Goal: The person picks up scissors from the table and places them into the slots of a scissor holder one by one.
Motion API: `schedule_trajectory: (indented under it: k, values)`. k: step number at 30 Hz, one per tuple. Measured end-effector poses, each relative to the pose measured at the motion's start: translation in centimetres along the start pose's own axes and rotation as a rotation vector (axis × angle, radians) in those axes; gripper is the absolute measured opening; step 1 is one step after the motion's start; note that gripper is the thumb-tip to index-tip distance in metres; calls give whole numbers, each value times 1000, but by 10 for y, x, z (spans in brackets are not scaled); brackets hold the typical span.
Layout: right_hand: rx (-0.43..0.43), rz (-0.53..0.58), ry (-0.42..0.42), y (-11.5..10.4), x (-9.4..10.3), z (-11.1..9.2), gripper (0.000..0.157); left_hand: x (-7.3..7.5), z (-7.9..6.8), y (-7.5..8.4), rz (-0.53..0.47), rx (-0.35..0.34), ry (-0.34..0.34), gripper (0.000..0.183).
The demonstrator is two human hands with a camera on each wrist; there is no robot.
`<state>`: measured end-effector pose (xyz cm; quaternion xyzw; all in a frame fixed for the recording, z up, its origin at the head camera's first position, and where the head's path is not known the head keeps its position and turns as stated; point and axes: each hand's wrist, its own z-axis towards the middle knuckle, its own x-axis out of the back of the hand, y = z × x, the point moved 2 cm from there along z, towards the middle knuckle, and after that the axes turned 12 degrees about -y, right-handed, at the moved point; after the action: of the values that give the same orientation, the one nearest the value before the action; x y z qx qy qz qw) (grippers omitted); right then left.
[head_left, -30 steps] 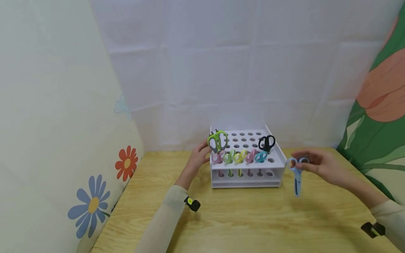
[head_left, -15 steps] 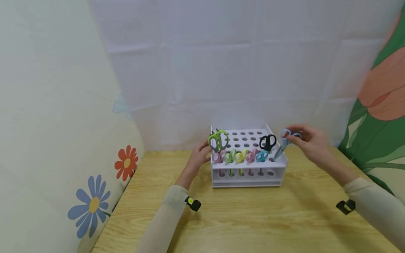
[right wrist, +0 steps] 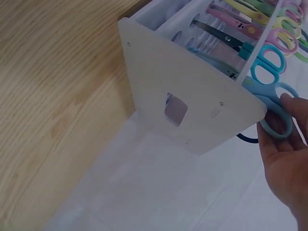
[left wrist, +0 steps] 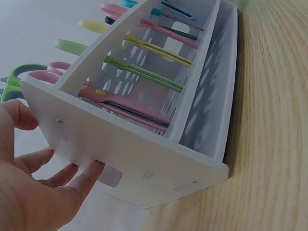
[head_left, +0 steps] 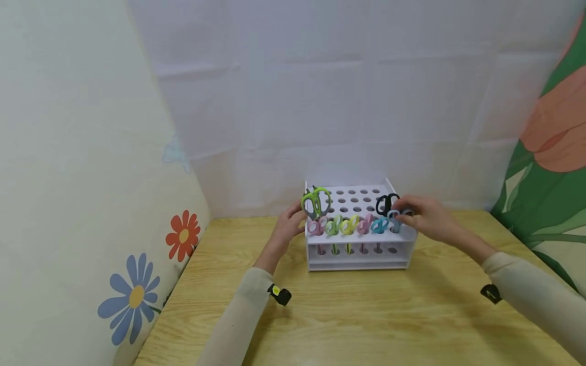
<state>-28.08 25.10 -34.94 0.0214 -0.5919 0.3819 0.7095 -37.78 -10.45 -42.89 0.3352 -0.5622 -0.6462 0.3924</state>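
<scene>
My right hand [head_left: 426, 218] pinches the handle loops of light blue scissors [right wrist: 262, 88] at the front right corner of a white tiered rack [head_left: 357, 267]. Their blades point down through the rack's top plate in the right wrist view. My left hand [left wrist: 43, 187] touches the rack's left side panel [left wrist: 115, 144] with its fingertips, thumb near the upper edge. Along the front row stand pink scissors [head_left: 317, 226], green scissors [head_left: 333, 226], yellow scissors [head_left: 350, 224], another pink pair [head_left: 364, 224] and teal scissors [head_left: 379, 224], handles up.
Lime-and-grey scissors [head_left: 316, 201] stand at the rack's left, behind the front row. Black scissors [head_left: 386, 204] stand at the right, partly behind my right hand. Several round holes show in the top plate. The wooden table [head_left: 339, 315] meets a white cloth backdrop [head_left: 293, 112].
My right hand has carried the light blue scissors from right of the rack up, left, then down into the front row's right end. My left hand has stayed at the rack's side.
</scene>
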Motion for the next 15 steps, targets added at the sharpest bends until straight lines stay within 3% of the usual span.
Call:
schedule_trajectory:
  k: [6, 12, 15]
  values:
    - [102, -64, -71, -3, -8, 0, 26, 2, -2, 0, -12, -4, 1, 57]
    - [251, -144, -56, -2, -12, 2, 32, 2, -1, 0, -4, -3, 6, 58]
    - [284, -149, -46, 0, -12, 2, 34, 2, -2, 2, 7, 8, 4, 57]
